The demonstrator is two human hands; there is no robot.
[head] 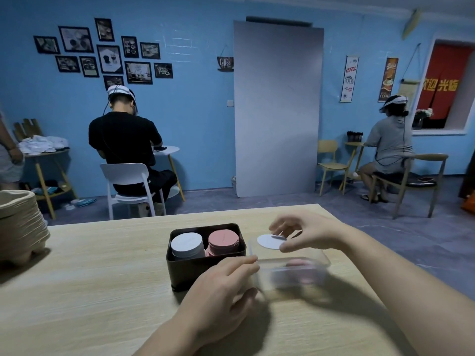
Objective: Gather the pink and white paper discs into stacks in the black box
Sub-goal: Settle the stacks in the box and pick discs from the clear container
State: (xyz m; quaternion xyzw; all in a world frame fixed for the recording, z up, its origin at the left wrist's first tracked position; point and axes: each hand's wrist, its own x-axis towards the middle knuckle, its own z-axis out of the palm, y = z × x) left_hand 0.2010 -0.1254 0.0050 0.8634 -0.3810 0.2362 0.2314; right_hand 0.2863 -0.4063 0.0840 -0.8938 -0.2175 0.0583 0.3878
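Observation:
A black box [187, 271] stands mid-table with a white disc stack [187, 243] on its left side and a pink disc stack [223, 241] on its right. Right of it sits a clear plastic container [318, 260] with pink discs [303, 268] blurred inside. My right hand [305, 233] hovers over the container's far end and pinches a white disc [270, 242] between thumb and fingers. My left hand [221, 291] grips the container's near left corner, thumb at its side and fingers along its rim.
A stack of beige pulp trays [19, 224] sits at the table's left edge. Beyond the table's far edge, two seated people work at small tables by the blue wall. A grey panel [277, 106] leans on the wall.

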